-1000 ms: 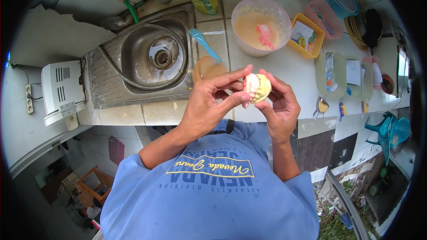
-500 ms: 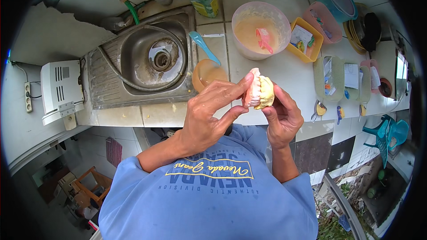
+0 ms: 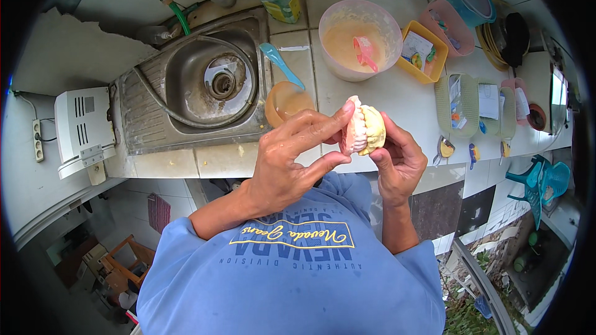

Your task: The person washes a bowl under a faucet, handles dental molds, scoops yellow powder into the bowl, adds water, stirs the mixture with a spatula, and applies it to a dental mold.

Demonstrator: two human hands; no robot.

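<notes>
Just in front of the counter I hold two dental pieces pressed side by side, upright. My left hand (image 3: 288,158) is closed on a pink-and-white denture-like piece (image 3: 355,133), index fingertip at its top and thumb near its bottom. My right hand (image 3: 397,164) grips a pale yellow dental cast (image 3: 374,129) against it from the right, thumb below and fingers behind. Beyond my left hand lie a round beige bowl (image 3: 279,102) and a blue spatula (image 3: 282,65). A pink translucent tub (image 3: 338,62) holding pale liquid and a pink scoop (image 3: 364,49) stands behind the held pieces.
A steel sink (image 3: 186,111) with a hose is left. A soap bottle (image 3: 279,3) stands at the back. Right are a yellow tray (image 3: 434,62), green baskets (image 3: 444,99) and small impression trays (image 3: 445,149). A white appliance (image 3: 84,124) stands far left, a teal chair (image 3: 537,183) below right.
My hands have shifted slightly right and turned the two pieces upright, so the row of teeth along their junction now shows. The top of the denture piece now sticks up above my left fingertip.
</notes>
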